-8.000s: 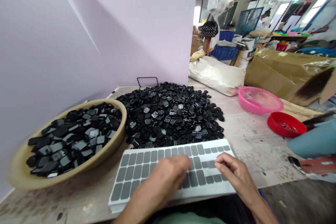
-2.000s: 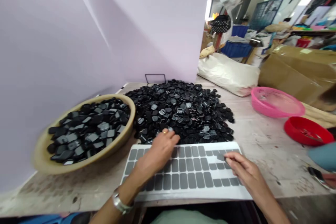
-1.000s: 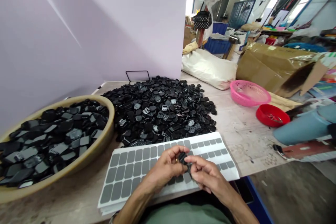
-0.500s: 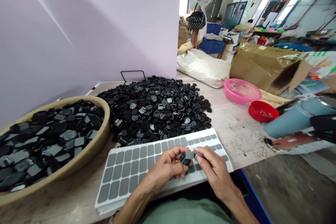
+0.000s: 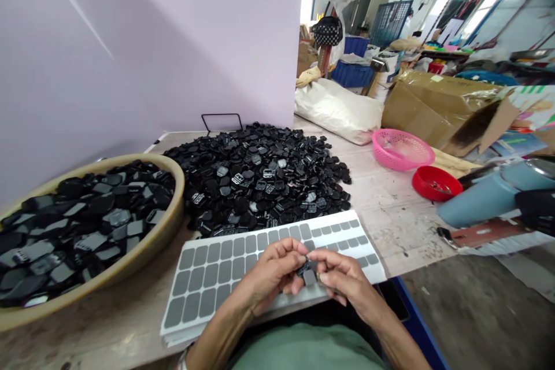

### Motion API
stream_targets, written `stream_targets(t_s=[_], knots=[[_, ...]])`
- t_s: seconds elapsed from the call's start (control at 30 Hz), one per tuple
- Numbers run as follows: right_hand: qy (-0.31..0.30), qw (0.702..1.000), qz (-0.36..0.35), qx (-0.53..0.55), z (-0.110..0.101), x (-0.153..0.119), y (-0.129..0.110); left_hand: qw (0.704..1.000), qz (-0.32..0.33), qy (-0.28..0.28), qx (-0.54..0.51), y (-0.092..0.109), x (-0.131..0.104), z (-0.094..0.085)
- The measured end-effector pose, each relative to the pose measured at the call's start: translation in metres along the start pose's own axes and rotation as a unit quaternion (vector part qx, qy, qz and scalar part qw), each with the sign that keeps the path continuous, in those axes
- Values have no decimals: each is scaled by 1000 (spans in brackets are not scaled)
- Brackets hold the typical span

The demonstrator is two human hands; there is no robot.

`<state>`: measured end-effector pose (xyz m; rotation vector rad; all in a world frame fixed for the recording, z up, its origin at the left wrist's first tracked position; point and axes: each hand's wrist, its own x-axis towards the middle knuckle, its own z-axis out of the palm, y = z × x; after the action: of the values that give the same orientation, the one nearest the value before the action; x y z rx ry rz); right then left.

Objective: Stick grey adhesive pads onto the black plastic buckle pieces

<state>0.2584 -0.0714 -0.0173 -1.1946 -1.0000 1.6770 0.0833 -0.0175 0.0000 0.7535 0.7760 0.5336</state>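
Observation:
My left hand holds a small black piece between its fingers, over the front of a stack of white sheets covered with grey stickers. A grey rounded sticker shows at the piece, between the two hands. My right hand has its fingertips pinched close to the piece; whether they grip anything is too small to tell. Behind the sheets lies a wide heap of black pieces. On the left, a round tan basin holds more black pieces, many with grey faces.
A pink basket and a red bowl stand on the right of the table. Near them are a blue-grey bottle, a cardboard box and a white sack. A pale wall panel rises behind the heap.
My hands have come closer together, and the right fingertips have moved left to the black piece. The grey sticker now lies against the piece rather than out between the hands.

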Motion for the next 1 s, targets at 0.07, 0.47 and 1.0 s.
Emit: stream_targets(t_s=[0.07, 0.47, 1.0], knots=[[1, 1000, -10, 12, 1, -2, -3, 1000, 8, 16, -1, 0, 2, 0], [-22, 1000, 15, 3, -2, -1, -2, 999, 26, 32, -11, 3, 0, 1], [121, 863, -291, -394, 2, 1, 0, 998, 31, 24, 58, -5, 4, 2]])
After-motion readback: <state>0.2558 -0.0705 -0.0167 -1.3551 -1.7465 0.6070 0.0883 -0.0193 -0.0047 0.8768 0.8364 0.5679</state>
